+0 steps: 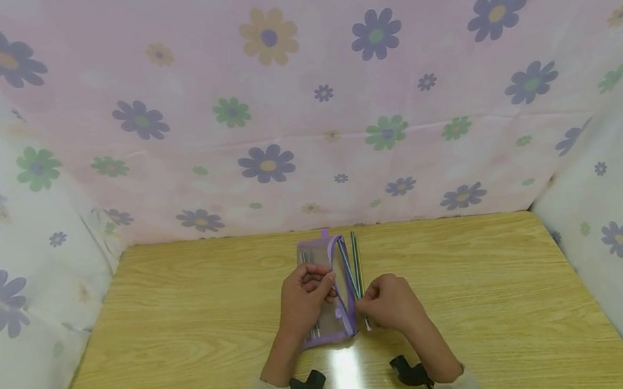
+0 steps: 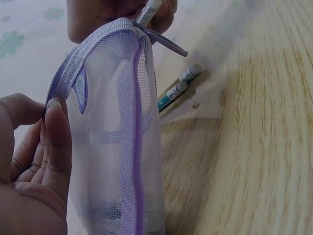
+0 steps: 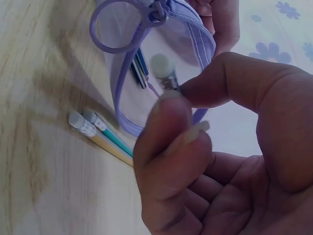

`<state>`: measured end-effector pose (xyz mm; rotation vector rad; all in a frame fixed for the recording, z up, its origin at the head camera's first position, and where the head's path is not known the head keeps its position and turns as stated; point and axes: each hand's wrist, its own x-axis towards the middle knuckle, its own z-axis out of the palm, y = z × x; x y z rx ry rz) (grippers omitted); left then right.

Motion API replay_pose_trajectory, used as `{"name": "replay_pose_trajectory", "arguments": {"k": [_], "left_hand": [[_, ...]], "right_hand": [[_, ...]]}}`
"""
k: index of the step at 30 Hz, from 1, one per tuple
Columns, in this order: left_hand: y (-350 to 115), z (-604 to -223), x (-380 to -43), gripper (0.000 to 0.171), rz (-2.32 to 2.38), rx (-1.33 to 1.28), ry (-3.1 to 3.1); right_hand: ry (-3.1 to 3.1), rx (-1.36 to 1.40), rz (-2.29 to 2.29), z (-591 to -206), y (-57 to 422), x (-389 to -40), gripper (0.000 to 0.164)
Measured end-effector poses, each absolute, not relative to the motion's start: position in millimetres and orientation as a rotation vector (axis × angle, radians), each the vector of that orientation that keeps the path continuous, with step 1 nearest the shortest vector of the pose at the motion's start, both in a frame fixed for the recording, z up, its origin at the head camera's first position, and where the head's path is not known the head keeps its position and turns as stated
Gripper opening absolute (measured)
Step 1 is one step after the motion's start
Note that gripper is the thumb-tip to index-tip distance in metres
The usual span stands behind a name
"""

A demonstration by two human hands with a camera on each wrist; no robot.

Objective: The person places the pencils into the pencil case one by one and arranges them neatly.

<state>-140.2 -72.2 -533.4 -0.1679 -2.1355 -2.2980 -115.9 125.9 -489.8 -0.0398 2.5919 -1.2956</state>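
A mesh pencil pouch (image 1: pixel 316 255) with purple trim lies on the table, its zip undone. My left hand (image 1: pixel 303 296) pinches the edge of its opening between thumb and forefinger, as the left wrist view shows at the purple band (image 2: pixel 93 41). My right hand (image 1: pixel 392 303) pinches a pencil (image 3: pixel 166 73) just below its white eraser; its shaft slants over the pouch's open side in the head view. Several pencils (image 3: pixel 140 68) are inside the pouch. Two loose pencils (image 1: pixel 355 255), one green and one yellow, lie on the table just right of it.
The wood-grain table (image 1: pixel 185 323) reaches back to a flowered curtain (image 1: pixel 330 117), with more flowered cloth at both sides. A purple zip-pull ring (image 3: pixel 93 30) hangs at the pouch's near corner. Black wrist mounts (image 1: pixel 308 385) sit by both sleeves.
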Motion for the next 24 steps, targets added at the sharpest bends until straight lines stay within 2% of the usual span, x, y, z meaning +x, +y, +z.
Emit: {"name": "replay_pose_trajectory", "arguments": {"k": [12, 24], "left_hand": [[-72.2, -532.8, -139.1, 0.010, -2.306, -0.160, -2.141], [-71.1, -532.6, -139.1, 0.010, -2.307, -0.163, -2.130]], "right_hand": [[2.417, -0.015, -1.530, -499.0, 119.3, -121.1, 0.010], [2.401, -0.027, -1.528, -501.9, 115.5, -121.1, 0.012]]}}
